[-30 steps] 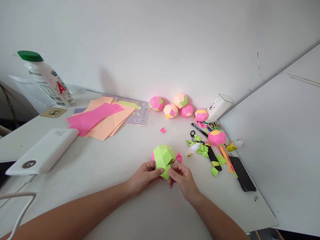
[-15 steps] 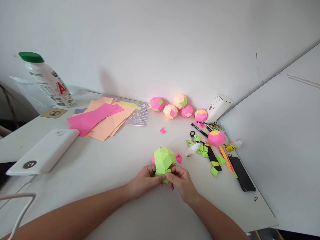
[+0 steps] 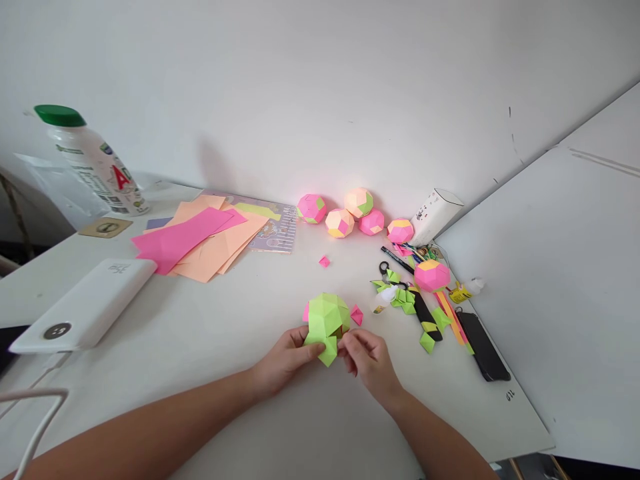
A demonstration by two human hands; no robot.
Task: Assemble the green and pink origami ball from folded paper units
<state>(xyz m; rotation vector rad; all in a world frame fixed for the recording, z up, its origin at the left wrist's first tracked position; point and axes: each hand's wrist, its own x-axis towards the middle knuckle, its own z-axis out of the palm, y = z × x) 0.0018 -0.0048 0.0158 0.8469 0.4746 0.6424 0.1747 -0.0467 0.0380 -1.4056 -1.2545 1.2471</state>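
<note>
A light green folded-paper ball [image 3: 327,313] with angular faces is low in the middle of the head view. My left hand [image 3: 290,357] is closed on its lower left side, thumb in front on the green paper. A green flap [image 3: 328,351] sticks down from the ball, and a dark gap shows at its lower right. Beside that gap is my right hand [image 3: 367,357], thumb and fingers pinched together; what is between them is hidden. Behind the ball, at its left, a bit of pink paper [image 3: 306,311] shows. A small pink folded piece [image 3: 357,315] lies just right of the ball.
Several finished paper balls [image 3: 340,223] stand along the wall. At right lie green pieces [image 3: 404,301], scissors [image 3: 384,268], a glue bottle [image 3: 465,291] and a black phone-like case [image 3: 483,345]. Paper sheets [image 3: 200,240], a white power bank [image 3: 90,303] and a bottle [image 3: 95,167] occupy the left.
My right thumb has come off the green flap and moved slightly right, so the flap is now more exposed. The left hand keeps its hold on the paper ball.
</note>
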